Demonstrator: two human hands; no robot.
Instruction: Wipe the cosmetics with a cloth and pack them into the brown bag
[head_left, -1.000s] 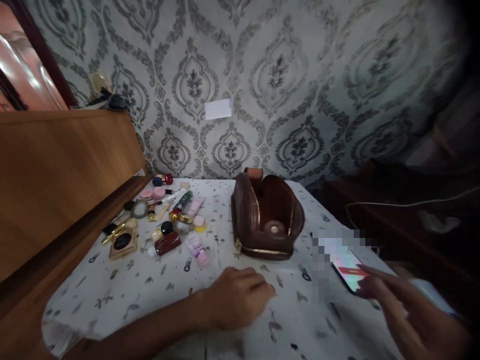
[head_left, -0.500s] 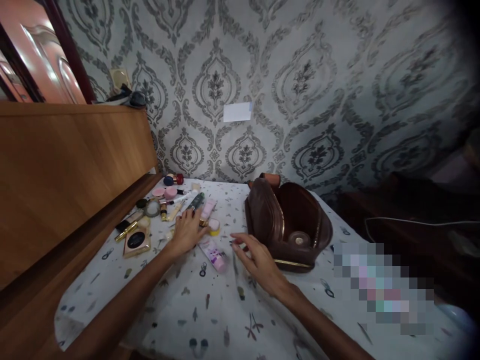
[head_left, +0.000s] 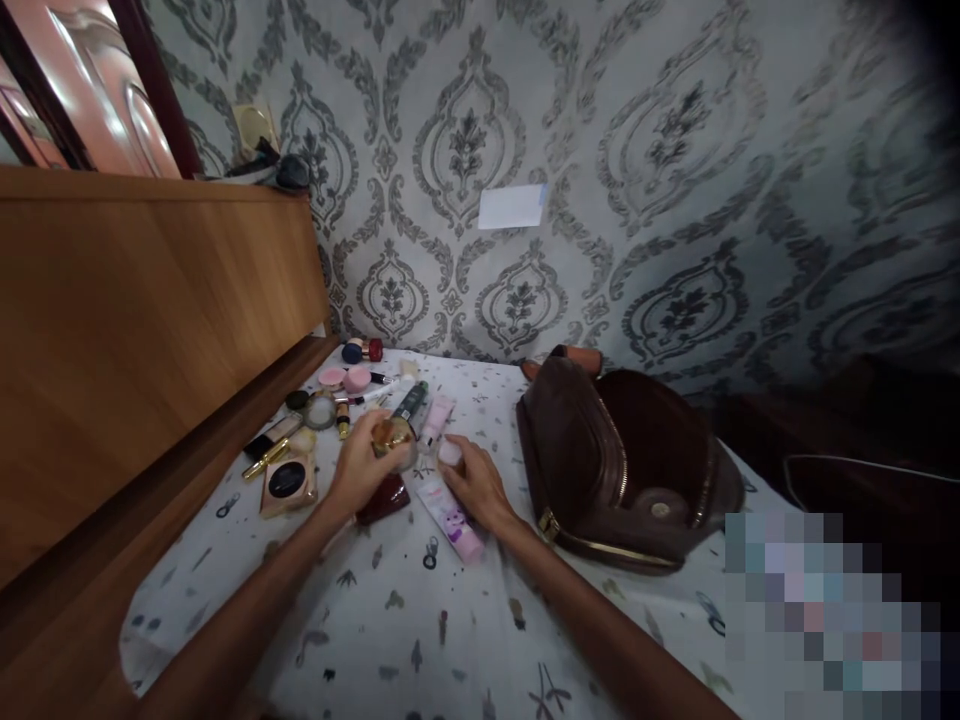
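Left hand (head_left: 361, 468)'s curled around a gold-lidded jar (head_left: 393, 436), thumb and fingers wrapped on it, and the right hand (head_left: 480, 487) has a small pale-lidded jar (head_left: 450, 453) between thumb and fingers. Pink tube (head_left: 453, 521)'s lying between the forearms. Brown bag (head_left: 559, 480)'s unzipped and gaping on the right, round disc (head_left: 660, 510) inside. Printed tablecloth (head_left: 416, 620) stretches from the tube toward the near edge.

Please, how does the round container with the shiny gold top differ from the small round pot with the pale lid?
Size: the shiny gold-topped round container looks larger than the small pale-lidded round pot. Colour: the container's top is gold; the pot's lid is pale. Hands: the left hand grasps the container; the right hand is against the pot. Both look round.
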